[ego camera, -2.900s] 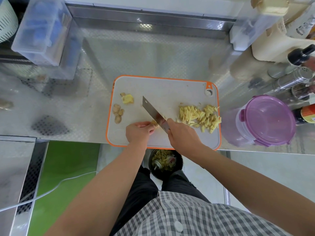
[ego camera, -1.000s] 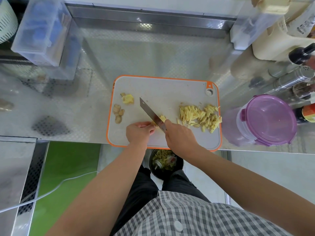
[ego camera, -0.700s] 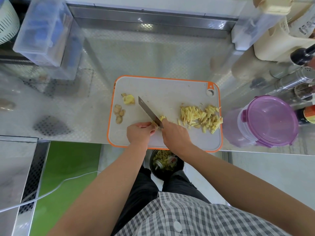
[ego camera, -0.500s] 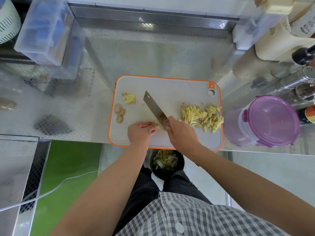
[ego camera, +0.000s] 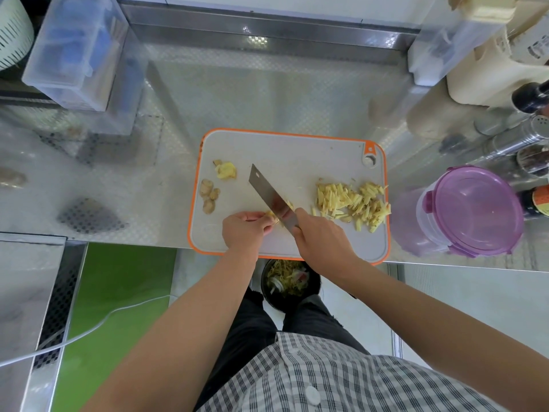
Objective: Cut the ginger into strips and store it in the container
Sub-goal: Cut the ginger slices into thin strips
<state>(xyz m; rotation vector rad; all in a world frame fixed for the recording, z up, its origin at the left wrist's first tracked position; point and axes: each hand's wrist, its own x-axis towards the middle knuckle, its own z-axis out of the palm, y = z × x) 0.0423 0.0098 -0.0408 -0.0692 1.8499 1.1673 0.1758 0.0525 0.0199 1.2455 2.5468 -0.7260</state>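
A grey cutting board [ego camera: 297,156] with an orange rim lies on the steel counter. My right hand [ego camera: 319,236] grips the handle of a cleaver [ego camera: 269,194], whose blade slants up and left over the board. My left hand [ego camera: 245,231] pinches a small piece of ginger [ego camera: 271,215] against the board, right beside the blade. A heap of cut ginger strips [ego camera: 352,202] lies on the board's right side. Ginger offcuts [ego camera: 209,196] and a peeled yellow chunk [ego camera: 227,171] sit at the board's left. A clear container with a purple lid [ego camera: 472,209] stands shut, right of the board.
A black bin [ego camera: 289,282] with scraps stands on the floor below the board's front edge. Bottles and shakers [ego camera: 523,138] crowd the back right. A clear plastic box [ego camera: 74,52] stands at the back left. A ginger piece [ego camera: 13,178] lies at the counter's far left.
The cleaver has chopped up and down next to my left hand's fingers. My left hand has stayed in place on the ginger piece. The strip heap has not changed.
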